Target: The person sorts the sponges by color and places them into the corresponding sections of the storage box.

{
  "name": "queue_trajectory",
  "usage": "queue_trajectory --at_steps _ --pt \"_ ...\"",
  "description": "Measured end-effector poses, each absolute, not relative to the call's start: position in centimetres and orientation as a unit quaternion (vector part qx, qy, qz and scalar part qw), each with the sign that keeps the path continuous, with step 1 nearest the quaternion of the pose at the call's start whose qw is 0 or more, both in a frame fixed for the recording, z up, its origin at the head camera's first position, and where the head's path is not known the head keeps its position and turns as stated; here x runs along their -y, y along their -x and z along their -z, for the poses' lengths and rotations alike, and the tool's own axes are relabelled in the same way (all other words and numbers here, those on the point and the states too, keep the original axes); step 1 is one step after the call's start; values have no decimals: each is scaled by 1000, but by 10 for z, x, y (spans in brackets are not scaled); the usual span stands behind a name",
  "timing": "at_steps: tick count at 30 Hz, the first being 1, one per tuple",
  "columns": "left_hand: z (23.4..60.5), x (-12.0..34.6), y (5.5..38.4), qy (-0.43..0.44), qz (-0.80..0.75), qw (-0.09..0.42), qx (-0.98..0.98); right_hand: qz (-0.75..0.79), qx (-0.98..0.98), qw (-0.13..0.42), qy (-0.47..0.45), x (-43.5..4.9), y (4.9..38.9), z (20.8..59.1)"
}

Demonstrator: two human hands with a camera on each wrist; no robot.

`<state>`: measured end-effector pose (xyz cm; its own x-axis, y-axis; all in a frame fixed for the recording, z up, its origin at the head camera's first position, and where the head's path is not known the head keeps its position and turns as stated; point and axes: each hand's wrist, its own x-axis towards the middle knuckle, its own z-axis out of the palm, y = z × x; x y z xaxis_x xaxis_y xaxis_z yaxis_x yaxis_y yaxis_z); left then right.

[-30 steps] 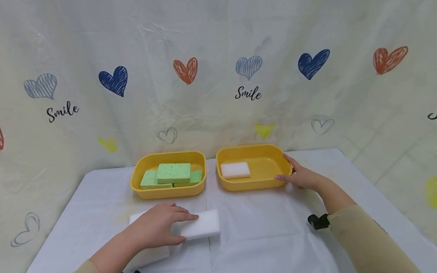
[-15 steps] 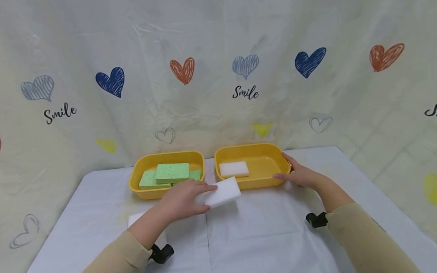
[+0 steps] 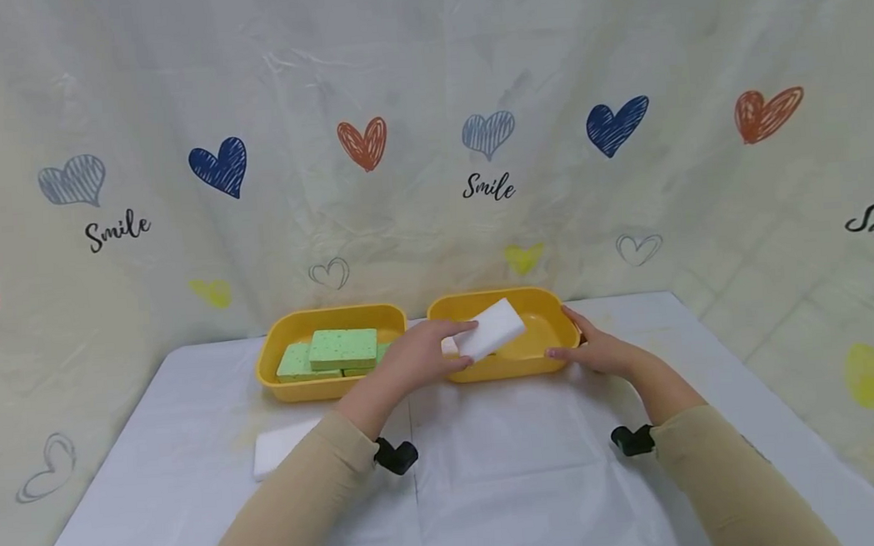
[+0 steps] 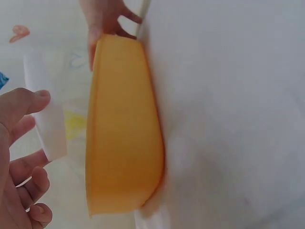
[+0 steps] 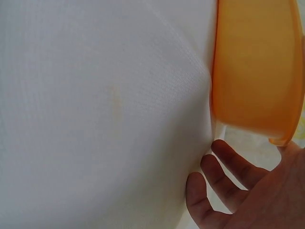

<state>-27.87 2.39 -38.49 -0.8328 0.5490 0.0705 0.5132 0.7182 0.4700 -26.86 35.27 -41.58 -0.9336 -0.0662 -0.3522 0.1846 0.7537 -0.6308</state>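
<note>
The left hand (image 3: pixel 419 353) has its grip clamped on a white block (image 3: pixel 491 330), thumb and fingers pinching one end while the other end sticks out, tilted upward. A second ago that block was low over the surface (image 3: pixel 510 477); now it hangs above the right tray (image 3: pixel 518 369), a yellow one, so the carry looks nearly done, the block not yet set down.

The right hand (image 3: pixel 603 352) has stayed at the tray's right end, thumb and a finger holding it, other fingers off it in the right wrist view.

Inside that tray, a second white block (image 3: pixel 449 345) is mostly hidden by the left hand. Next to it, the left tray (image 3: pixel 301 390) holds green blocks (image 3: pixel 343 345). Nearer, another white block (image 3: pixel 277 450) lies partly behind the left sleeve (image 3: pixel 300 498).
</note>
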Motion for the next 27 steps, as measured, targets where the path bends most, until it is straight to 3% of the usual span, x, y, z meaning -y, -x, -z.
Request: queue_trajectory --at_steps 11,27 --pt "396 -85 315 -257 -244 84 -931 342 -921 184 -35 -355 267 413" --pt "410 -133 333 -299 -105 88 -944 345 -922 174 -27 -355 267 414"
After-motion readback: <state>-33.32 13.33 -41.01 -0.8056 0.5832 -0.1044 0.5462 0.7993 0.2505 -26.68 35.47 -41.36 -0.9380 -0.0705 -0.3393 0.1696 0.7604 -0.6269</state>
